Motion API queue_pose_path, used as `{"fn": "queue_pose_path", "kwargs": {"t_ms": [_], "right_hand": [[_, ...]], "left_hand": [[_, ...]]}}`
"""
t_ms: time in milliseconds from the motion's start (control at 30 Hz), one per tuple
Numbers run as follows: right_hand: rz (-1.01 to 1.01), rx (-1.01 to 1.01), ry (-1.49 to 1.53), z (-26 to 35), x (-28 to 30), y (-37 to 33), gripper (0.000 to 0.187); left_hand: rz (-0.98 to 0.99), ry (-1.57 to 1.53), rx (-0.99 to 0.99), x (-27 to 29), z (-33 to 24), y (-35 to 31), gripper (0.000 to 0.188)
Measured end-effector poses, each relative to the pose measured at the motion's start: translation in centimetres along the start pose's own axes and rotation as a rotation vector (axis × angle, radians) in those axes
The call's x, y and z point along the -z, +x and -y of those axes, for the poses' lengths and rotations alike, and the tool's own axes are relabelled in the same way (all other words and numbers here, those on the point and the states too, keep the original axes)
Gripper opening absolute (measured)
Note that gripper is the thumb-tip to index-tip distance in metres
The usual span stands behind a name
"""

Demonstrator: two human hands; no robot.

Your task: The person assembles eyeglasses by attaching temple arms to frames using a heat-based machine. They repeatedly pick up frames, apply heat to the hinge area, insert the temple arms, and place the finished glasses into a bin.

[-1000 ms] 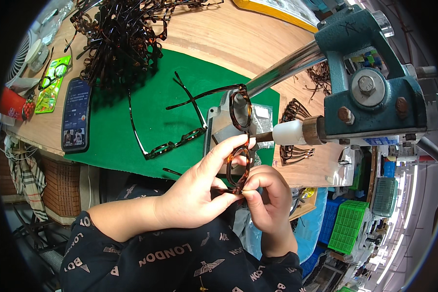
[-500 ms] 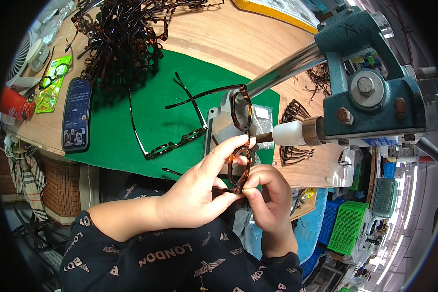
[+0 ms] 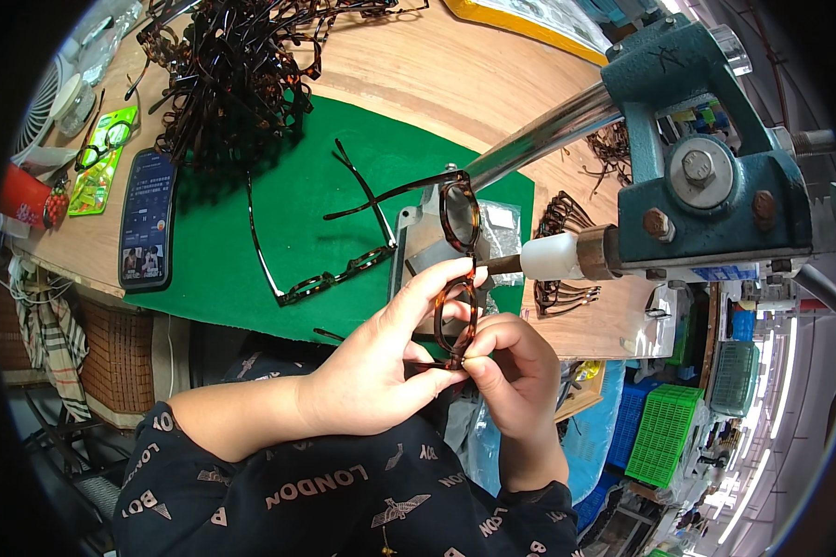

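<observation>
A tortoiseshell eyeglass frame (image 3: 475, 223) stands on end between my hands, its lens rims one above the other and its upper temple reaching out to the left. My left hand (image 3: 367, 371) is closed on it, fingers at the bridge and around the lower rim. At the lower corner, my right hand (image 3: 520, 385) pinches the frame between thumb and forefinger. Close to the bridge is the tip of a metal rod with a white collar (image 3: 550, 254) on a green press (image 3: 706, 204). Another dark eyeglass frame (image 3: 334, 277) lies with its temples spread on the green mat (image 3: 209, 246).
Tangled tortoiseshell frames (image 3: 232, 84) are heaped at the far left. A phone (image 3: 146, 218) and a yellow-green packet (image 3: 102, 162) lie left of the mat. Several frames stand in a row (image 3: 567, 295) behind the rod. The press's steel column (image 3: 553, 130) slants across the table.
The held eyeglass frame has tilted slightly, its upper end and temple shifting a little down and right. Both hands keep their grip in nearly the same place.
</observation>
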State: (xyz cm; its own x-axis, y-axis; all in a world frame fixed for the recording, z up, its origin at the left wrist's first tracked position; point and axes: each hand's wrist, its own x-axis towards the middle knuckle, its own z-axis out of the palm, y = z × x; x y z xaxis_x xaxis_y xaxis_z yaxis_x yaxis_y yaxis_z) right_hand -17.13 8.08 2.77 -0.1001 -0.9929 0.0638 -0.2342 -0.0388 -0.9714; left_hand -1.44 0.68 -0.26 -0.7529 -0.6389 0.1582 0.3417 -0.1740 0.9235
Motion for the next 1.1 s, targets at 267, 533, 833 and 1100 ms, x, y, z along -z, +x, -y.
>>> {"fn": "queue_pose_path", "kwargs": {"t_ms": [267, 533, 833, 1100], "right_hand": [[0.011, -0.016, 0.089, -0.05, 0.01, 0.01, 0.007], [0.024, -0.026, 0.186, -0.19, 0.01, 0.02, 0.006], [0.084, -0.059, 0.351, -0.28, -0.24, -0.02, 0.008], [0.054, -0.083, 0.31, -0.19, -0.29, -0.13, 0.009]], "left_hand": [[0.018, -0.085, 0.016, -0.01, -0.12, 0.15, 0.085], [0.025, -0.088, -0.003, 0.05, -0.18, 0.16, 0.085], [0.023, -0.088, -0.001, -0.01, -0.22, 0.18, 0.085], [0.022, -0.074, 0.007, 0.02, -0.2, 0.17, 0.085]]}}
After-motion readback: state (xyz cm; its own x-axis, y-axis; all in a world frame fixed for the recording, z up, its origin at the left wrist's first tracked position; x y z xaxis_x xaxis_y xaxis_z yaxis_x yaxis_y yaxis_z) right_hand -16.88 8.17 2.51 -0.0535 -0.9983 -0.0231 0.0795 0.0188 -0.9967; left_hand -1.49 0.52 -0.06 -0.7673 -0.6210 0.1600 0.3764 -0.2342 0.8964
